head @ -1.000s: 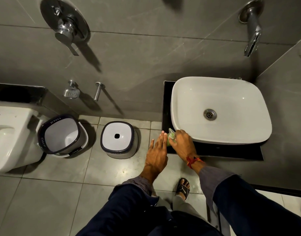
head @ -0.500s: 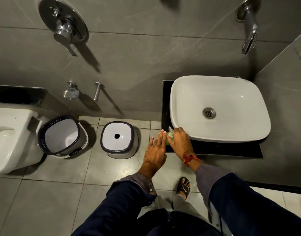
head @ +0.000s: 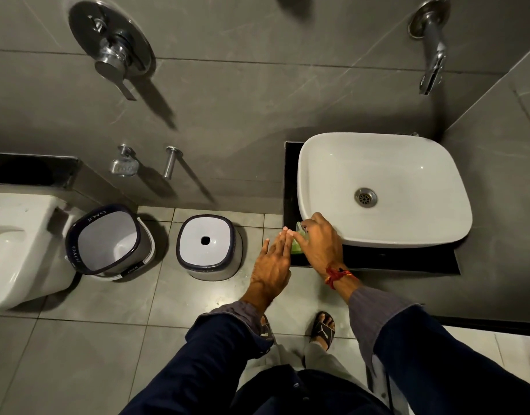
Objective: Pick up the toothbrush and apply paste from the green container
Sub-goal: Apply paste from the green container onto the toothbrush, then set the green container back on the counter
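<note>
A small green container [head: 296, 244] sits on the black counter [head: 377, 260] at the front left corner of the white basin [head: 386, 187]. My right hand [head: 319, 242] lies over it with the fingers curled around its top. My left hand [head: 272, 262] is flat with fingers extended, its fingertips touching the container's left side. The container is mostly hidden by both hands. I see no toothbrush.
A wall tap [head: 431, 49] hangs above the basin. On the floor to the left stand a white bucket [head: 108, 239] and an upturned white stool [head: 208, 242], beside a toilet [head: 15, 250]. A mixer handle [head: 112, 52] juts from the wall. My sandalled feet [head: 323, 327] are below.
Both hands stay at the green container; my right hand has shifted slightly further over it. The view has drifted a little.
</note>
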The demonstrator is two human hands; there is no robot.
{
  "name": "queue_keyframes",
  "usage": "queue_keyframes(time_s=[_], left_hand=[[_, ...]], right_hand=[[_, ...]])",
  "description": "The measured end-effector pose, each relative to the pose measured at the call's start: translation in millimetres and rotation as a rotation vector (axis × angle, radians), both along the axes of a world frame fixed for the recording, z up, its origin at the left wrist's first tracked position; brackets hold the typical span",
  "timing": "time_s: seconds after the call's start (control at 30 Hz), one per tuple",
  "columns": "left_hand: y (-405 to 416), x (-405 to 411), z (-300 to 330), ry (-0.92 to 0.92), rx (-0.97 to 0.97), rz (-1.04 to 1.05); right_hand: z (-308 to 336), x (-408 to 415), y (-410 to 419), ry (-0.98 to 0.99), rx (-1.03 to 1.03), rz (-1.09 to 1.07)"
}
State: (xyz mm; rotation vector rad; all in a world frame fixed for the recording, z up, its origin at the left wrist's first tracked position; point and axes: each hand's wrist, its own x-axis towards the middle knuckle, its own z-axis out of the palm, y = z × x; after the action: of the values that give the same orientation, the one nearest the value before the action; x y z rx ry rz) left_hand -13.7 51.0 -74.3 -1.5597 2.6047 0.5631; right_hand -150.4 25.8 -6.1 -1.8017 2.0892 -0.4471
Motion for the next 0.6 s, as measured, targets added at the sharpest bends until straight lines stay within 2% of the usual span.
queue_keyframes(time_s=[0.1,0.27,0.5,0.6], left_hand=[[-1,2,-1,-0.030,-0.002,-0.018],[-3,6,-4,-0.028,-0.042,-0.043],[-1,6,-5,-0.009,-0.045,-0.031],[-1,5,-6,0.000,-0.022,-0.031]], right_hand=[[2,-4,-1,-0.011,-0.005,0.138],[4,-11,9,0.112,0.015,0.368],[2,-21,19,0.102,-0.071,0.440],[-7,-29,35,-0.033,-0.134,0.346]])
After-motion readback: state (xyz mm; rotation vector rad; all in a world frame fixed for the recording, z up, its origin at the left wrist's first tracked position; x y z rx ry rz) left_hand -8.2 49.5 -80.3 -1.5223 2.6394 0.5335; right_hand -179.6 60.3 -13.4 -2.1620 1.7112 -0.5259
